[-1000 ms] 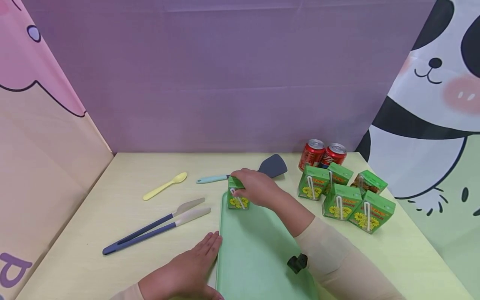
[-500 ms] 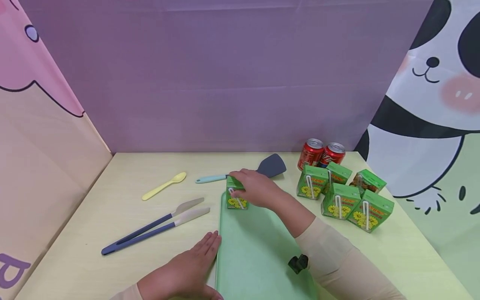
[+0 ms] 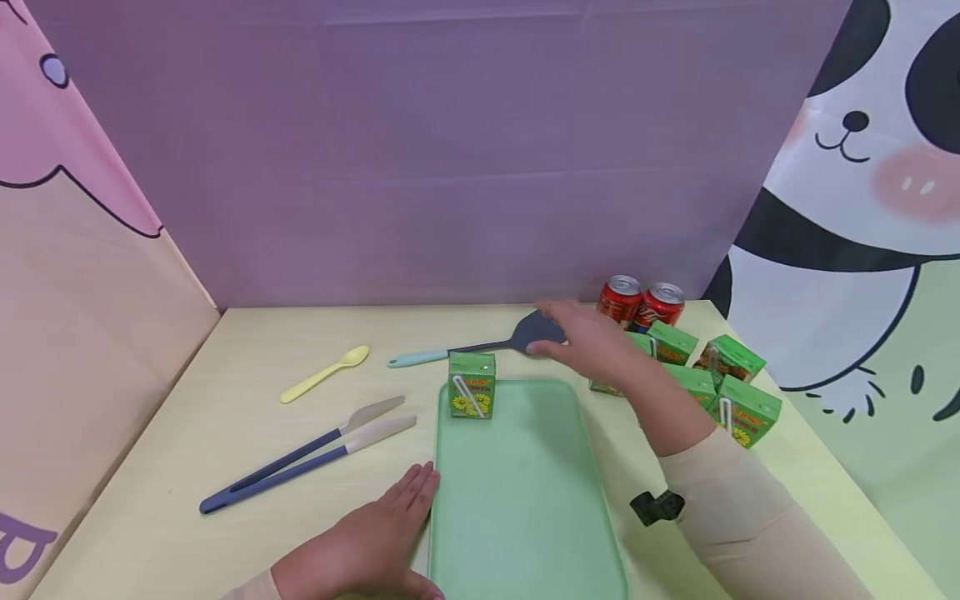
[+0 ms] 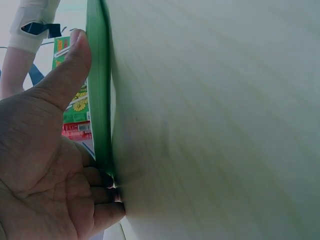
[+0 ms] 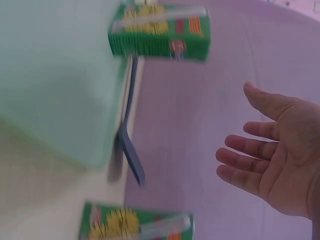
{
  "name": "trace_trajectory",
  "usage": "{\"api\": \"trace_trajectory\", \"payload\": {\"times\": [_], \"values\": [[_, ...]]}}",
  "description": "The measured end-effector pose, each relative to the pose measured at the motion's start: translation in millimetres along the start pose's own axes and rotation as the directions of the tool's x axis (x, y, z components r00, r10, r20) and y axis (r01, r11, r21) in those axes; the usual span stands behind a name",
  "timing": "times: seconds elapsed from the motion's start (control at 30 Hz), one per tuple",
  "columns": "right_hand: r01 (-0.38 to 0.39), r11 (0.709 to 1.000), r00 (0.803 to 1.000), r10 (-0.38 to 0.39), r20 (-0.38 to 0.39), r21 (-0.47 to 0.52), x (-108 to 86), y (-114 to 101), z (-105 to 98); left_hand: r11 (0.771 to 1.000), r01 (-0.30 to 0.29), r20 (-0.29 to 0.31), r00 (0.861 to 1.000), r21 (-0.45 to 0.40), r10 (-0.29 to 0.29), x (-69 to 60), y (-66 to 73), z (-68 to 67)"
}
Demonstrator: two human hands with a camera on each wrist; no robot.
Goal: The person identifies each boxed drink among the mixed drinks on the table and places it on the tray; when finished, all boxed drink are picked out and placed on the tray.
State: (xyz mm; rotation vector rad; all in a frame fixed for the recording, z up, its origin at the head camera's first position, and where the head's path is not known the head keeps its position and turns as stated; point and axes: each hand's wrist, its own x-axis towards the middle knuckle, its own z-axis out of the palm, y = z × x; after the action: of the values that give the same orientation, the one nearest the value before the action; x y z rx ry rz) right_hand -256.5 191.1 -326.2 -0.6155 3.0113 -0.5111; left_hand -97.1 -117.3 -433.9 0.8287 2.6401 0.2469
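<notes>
A green drink carton (image 3: 472, 392) with a white straw stands upright on the far left corner of the green tray (image 3: 525, 492). My left hand (image 3: 375, 533) rests along the tray's left edge, its fingers straight. In the left wrist view the thumb and fingertips of the left hand (image 4: 55, 155) lie against the tray's side. Away from the carton, my right hand (image 3: 600, 350) hangs in the air with nothing in it, its fingers extended. It partly covers the spatula (image 3: 487, 345) and some of the several green cartons (image 3: 750, 404) at the right.
Two red cans (image 3: 621, 298) stand behind the right-hand cartons. A yellow spoon (image 3: 326, 375) and blue-handled tongs (image 3: 300, 458) lie on the table (image 3: 150, 500) left of the tray. A purple backdrop (image 3: 450, 150) rises behind the table.
My right hand has let go of the carton on the tray and moved right, over the spatula's blade. The left hand stays at the tray's edge.
</notes>
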Motion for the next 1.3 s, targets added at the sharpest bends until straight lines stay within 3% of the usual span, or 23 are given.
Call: {"api": "trace_trajectory", "payload": {"times": [0.27, 0.57, 1.0, 1.3], "values": [[-0.118, 0.991, 0.992, 0.120, 0.029, -0.067, -16.8, 47, -27, 1.000, -0.006, 0.003, 1.000, -0.004, 0.006, 1.3, 1.2, -1.6], [-0.203, 0.968, 0.968, 0.221, 0.122, -0.146, -16.0, 79, -18, 1.000, -0.005, 0.001, 1.000, -0.019, 0.005, -0.7, -0.9, -2.0], [-0.131, 0.965, 0.987, 0.149, 0.065, -0.227, -17.1, 90, -10, 1.000, -0.006, 0.000, 1.000, -0.003, 0.006, -1.2, 3.1, -3.8], [-0.073, 0.973, 0.996, 0.083, 0.038, -0.217, -21.3, 75, -20, 1.000, -0.002, 0.004, 1.000, -0.006, 0.002, -1.5, 3.5, -2.6]]}}
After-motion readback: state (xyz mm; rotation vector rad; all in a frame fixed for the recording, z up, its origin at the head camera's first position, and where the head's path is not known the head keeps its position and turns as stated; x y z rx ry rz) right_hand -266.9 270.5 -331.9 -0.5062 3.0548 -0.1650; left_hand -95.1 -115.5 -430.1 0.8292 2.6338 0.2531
